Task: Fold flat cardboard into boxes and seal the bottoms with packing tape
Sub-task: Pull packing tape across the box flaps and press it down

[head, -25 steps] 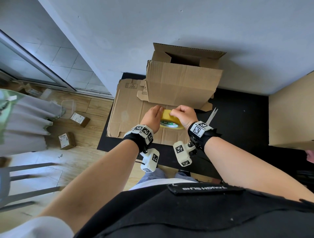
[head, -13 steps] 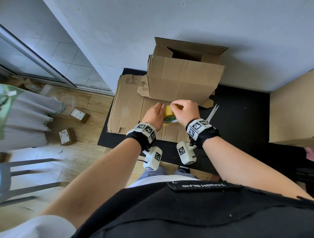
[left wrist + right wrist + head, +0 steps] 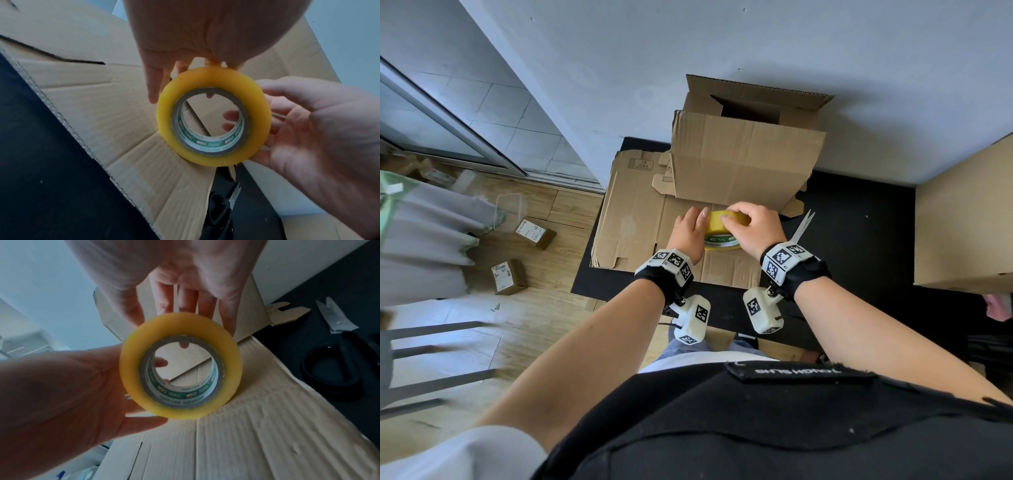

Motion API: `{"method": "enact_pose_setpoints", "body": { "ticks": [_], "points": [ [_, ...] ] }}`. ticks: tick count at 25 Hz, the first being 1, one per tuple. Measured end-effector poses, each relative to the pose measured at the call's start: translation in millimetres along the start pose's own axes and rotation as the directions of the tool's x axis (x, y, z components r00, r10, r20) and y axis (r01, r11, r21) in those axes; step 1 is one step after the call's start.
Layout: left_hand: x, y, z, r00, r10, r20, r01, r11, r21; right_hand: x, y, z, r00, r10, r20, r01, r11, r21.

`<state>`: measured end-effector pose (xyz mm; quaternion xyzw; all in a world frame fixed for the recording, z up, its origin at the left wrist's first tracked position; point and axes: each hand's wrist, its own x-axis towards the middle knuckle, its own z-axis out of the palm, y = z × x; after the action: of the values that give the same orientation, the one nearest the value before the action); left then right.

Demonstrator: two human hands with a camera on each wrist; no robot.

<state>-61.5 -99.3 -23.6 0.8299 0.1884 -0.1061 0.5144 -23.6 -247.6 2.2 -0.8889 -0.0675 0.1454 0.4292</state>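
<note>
A yellow packing tape roll [image 3: 719,224] is held upright just above the flat cardboard sheet [image 3: 640,219] on the black table. My left hand [image 3: 697,219] grips its left side, the palm cupping the roll [image 3: 131,368] and the thumb under it. My right hand [image 3: 732,219] grips it from the top and right, fingers curled over the rim [image 3: 213,155], fingertips showing through the core. A folded-up cardboard box [image 3: 743,161] stands right behind the hands, its top flaps open.
Scissors [image 3: 803,226] lie on the black table [image 3: 859,240] just right of my right hand, blades toward the box. A large cardboard box [image 3: 962,219] stands at the right edge. Small parcels [image 3: 506,275] and a chair [image 3: 431,359] are on the wooden floor at left.
Both hands keep hold of the tape roll and have shifted slightly toward the standing box. My right fingers now lie further over the top of the roll.
</note>
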Motion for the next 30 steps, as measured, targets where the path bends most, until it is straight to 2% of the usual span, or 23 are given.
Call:
{"method": "enact_pose_setpoints", "body": {
  "ticks": [2,4,7,11,14,20,23,26,30],
  "points": [
    [0,-1,0,0.992,-0.114,0.06,0.118,0.991,-0.068,1,10,2,0.992,0.118,0.046,-0.121,0.989,0.082],
    [1,1,-1,0.962,-0.259,0.092,0.269,0.954,-0.132,2,18,2,0.971,0.218,0.102,-0.237,0.941,0.242],
    [3,7,0,0.925,-0.361,0.115,0.376,0.911,-0.17,1,21,-3,0.955,0.241,0.174,-0.291,0.877,0.382],
    [4,15,-2,0.929,-0.356,0.104,0.367,0.921,-0.13,3,26,-10,0.937,0.226,0.267,-0.333,0.811,0.48],
    [15,0,4,0.918,-0.384,0.1,0.396,0.899,-0.184,5,24,-7,0.924,0.26,0.281,-0.364,0.825,0.433],
    [26,-19,4,0.914,-0.39,0.111,0.404,0.904,-0.143,10,13,2,0.909,0.285,0.305,-0.389,0.844,0.369],
    [16,5,-3,0.933,-0.341,0.118,0.355,0.924,-0.14,11,15,3,0.898,0.303,0.319,-0.418,0.815,0.402],
    [18,12,-4,0.961,-0.265,0.073,0.269,0.961,-0.06,13,18,6,0.882,0.337,0.33,-0.458,0.779,0.428],
    [23,7,-3,0.959,-0.275,0.076,0.278,0.96,-0.041,16,17,9,0.875,0.363,0.32,-0.476,0.767,0.43]
  ]
}}
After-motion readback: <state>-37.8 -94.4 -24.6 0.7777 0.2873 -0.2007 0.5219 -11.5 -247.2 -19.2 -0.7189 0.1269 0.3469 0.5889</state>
